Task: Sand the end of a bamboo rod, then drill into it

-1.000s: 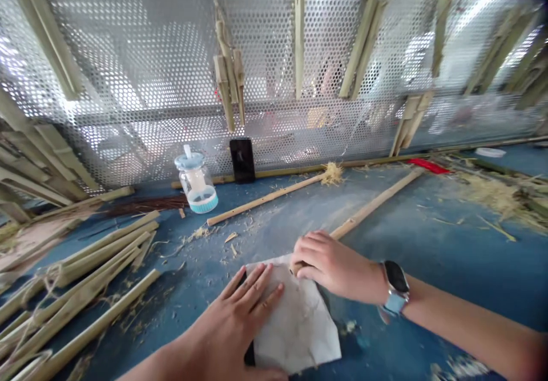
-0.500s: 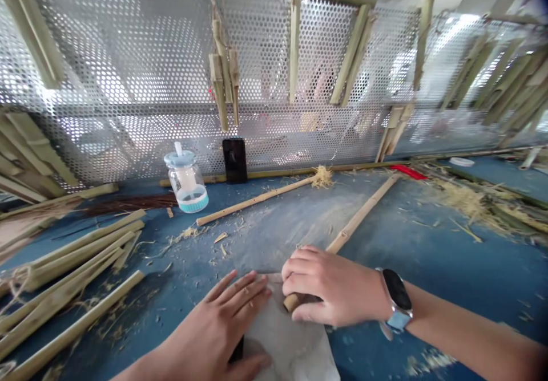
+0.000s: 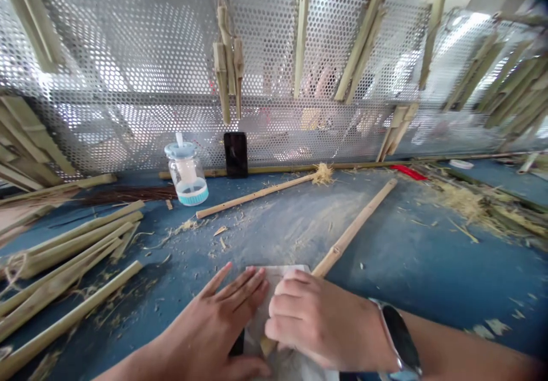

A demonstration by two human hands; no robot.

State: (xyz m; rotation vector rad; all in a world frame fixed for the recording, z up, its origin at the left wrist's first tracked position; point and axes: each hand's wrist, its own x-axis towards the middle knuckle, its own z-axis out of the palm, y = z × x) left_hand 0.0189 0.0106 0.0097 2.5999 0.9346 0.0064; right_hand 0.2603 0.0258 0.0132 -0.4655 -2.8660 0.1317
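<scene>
I find the right hand point(image 3: 317, 321) wrapped around the near end of a bamboo stick point(image 3: 351, 230), which slants away to the upper right from above a pale sheet point(image 3: 276, 272). The left hand point(image 3: 209, 324) lies palm down, its fingers spread over the sheet's left side; it grips nothing that I can see. I note the blue tabletop point(image 3: 419, 238) is dusty and littered with shavings. Farther out I record a second stick point(image 3: 257, 194), a fibre tuft point(image 3: 323, 174) at its far end, a clear lidded jar point(image 3: 188, 175) and an upright dark phone point(image 3: 236, 154). Split canes point(image 3: 77, 244) lie at left, a red item point(image 3: 409, 172) at far right. Behind, I observe perforated metal panelling point(image 3: 171, 61) hung with bamboo pieces point(image 3: 229, 73).
</scene>
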